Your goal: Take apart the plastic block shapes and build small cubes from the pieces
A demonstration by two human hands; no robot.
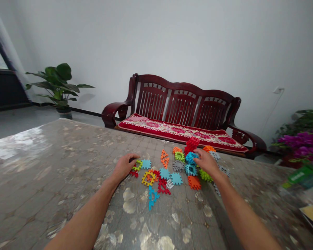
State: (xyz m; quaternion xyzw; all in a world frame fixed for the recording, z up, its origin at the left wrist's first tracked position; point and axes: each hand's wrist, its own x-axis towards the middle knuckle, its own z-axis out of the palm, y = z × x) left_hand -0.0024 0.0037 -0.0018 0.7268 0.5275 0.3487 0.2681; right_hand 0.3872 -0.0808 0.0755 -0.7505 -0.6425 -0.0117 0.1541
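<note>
Forearms (90, 211): two, bare, reaching in from the bottom edge.
Table (67, 166): one, grey-brown, glossy, tile-and-flower patterned.
Bench (182, 100): one, dark-red slatted wood, beyond the table.
Right hand (206, 162): thumb and forefinger parted, tips at the right side of the blue toothed plastic-looking cluster (190, 158); grip cannot be told.
Blue cluster position: on the table, just left of the right fingertips; right hand nearer, left well apart; compact, no clear long axis.
Left hand (124, 166): fingers bent at the left edge of a lime toothed square frame (138, 165); grip cannot be told.
Light-blue solid square plates (176, 178): three, between the hands.
Yellow toothed square frame (148, 178): one.
Blue triangular frame (153, 197): one, nearest piece.
Orange triangular frames (165, 162): two.
White window-like piece (169, 184): one, small.
Overlapped pieces near right hand: uncountable.
</note>
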